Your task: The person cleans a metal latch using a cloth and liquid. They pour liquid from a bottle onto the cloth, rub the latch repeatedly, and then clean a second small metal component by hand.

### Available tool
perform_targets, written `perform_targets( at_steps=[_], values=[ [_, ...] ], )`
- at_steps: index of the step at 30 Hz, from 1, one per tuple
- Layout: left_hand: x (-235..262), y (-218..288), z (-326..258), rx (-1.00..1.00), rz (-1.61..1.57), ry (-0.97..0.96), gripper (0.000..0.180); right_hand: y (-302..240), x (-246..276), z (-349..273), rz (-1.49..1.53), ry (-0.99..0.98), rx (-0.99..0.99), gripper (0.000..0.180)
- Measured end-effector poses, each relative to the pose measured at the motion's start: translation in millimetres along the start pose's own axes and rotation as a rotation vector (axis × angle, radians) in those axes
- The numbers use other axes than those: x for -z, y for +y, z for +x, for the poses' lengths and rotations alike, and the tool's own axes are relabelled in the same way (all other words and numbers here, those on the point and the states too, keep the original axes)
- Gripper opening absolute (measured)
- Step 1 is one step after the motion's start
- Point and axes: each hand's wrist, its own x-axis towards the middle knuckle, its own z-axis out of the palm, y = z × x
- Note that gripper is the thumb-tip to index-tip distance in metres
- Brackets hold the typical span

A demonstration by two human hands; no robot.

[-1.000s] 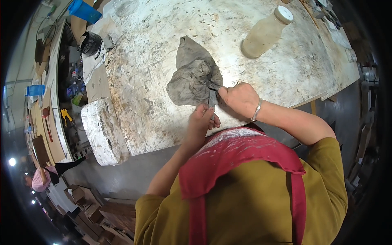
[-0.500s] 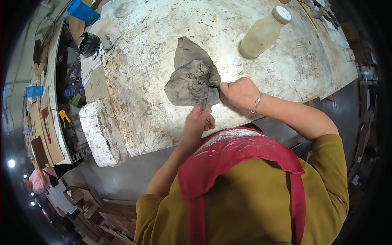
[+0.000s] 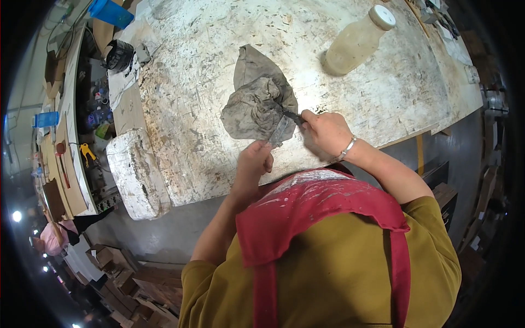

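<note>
A crumpled, stained grey cloth lies bunched on the worktable. Across its near right edge slants a flat grey strip, thin and smooth-looking. My left hand is closed, its thumb and fingers pinching the strip's near end. My right hand, with a silver bangle at the wrist, is closed on a dark narrow piece that runs into the cloth. Whether that piece is a twisted part of the cloth or something separate, I cannot tell.
A large jar with a white lid and cloudy contents stands at the far right. A white, stained block lies along the table's left edge. Beyond are a black container and a blue tumbler. Another person is at far left.
My left hand has shifted left, and the grey strip now slants and shows more of its width. My right hand has moved slightly right and nearer me. The cloth keeps nearly its place.
</note>
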Motion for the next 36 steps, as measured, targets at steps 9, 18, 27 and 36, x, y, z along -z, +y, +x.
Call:
perform_targets(
  at_steps=[9, 18, 27, 36],
  values=[
    [1, -2, 6, -0.034, 0.088, 0.039, 0.018, 3, 0, -4, -0.088, -0.002, 0.078, 0.020],
    [2, 2, 5, 0.006, 0.043, 0.047, 0.019, 8, 3, -4, -0.167, 0.019, 0.125, 0.017],
    [1, 9, 1, 0.013, -0.001, 0.001, 0.019, 17, 3, 9, -0.365, 0.042, 0.272, 0.015],
    [-3, 10, -6, 0.017, -0.056, -0.059, 0.020, 23, 7, 8, -0.102, -0.045, 0.127, 0.011]
  ],
)
